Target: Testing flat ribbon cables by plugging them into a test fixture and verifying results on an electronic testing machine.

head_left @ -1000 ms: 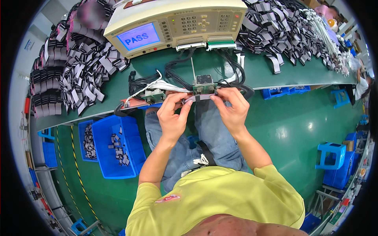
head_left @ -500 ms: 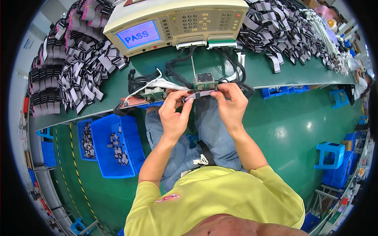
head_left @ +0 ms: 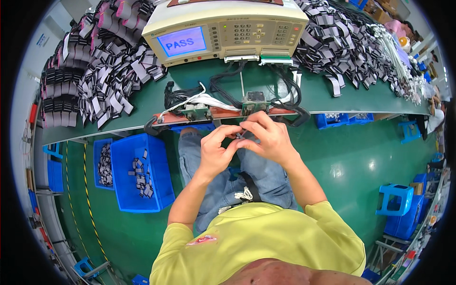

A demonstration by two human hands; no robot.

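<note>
Both my hands are close together over my lap, just in front of the bench edge. Between the fingertips is a short grey ribbon cable (head_left: 240,136), mostly covered by the fingers. My left hand (head_left: 216,152) pinches one end of it, thumb against fingers. My right hand (head_left: 271,140) is closed on the other end, its thumb nearly meeting the left one. Beyond the hands, a small circuit board with a socket (head_left: 253,103) stands at the bench edge, apart from the cable. A second socket board (head_left: 197,113) sits to its left, with white and black wires behind.
A beige cable tester (head_left: 228,35) with a lit screen stands on the green bench (head_left: 142,121). Ribbon cables are heaped at left (head_left: 104,85) and right (head_left: 346,52). Blue bins (head_left: 166,185) with cables stand at lower left. A blue stool (head_left: 396,192) is on the right.
My hands have drawn back from the socket boards toward my body with the ribbon cable. They have come closer together, and the cable, stretched out before, is now bunched between the fingers.
</note>
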